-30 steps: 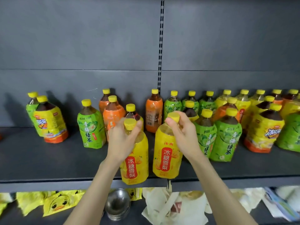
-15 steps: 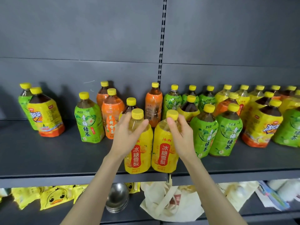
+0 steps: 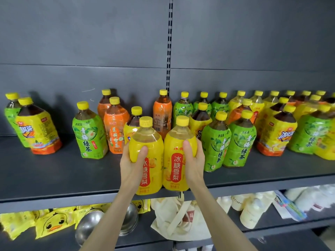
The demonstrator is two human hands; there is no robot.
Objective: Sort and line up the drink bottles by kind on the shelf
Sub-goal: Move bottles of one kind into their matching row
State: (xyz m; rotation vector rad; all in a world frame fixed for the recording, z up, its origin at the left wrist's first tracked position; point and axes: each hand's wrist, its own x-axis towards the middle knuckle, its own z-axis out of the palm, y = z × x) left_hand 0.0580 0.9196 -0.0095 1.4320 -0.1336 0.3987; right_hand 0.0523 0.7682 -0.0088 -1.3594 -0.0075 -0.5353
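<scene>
Two yellow pear-drink bottles stand side by side at the front edge of the grey shelf point(image 3: 54, 178). My left hand point(image 3: 133, 165) grips the body of the left pear bottle point(image 3: 150, 142), thumb across its label. My right hand point(image 3: 193, 163) grips the right pear bottle point(image 3: 176, 167) the same way. Behind them stand mixed bottles: a green tea bottle point(image 3: 89, 134), orange-labelled bottles point(image 3: 116, 127), and a dark tea bottle point(image 3: 134, 124) partly hidden by the left pear bottle.
A crowded group of green, yellow and orange bottles point(image 3: 253, 127) fills the shelf's right half. Two bottles point(image 3: 36, 129) stand at the far left. The lower shelf holds duck-print packs point(image 3: 50, 227), steel bowls point(image 3: 90, 225), a cloth bag point(image 3: 179, 218) and white bottles point(image 3: 253, 211).
Both hands slid down from the bottles' caps and necks to grip their bodies. The two pear bottles came closer together at the shelf's front edge.
</scene>
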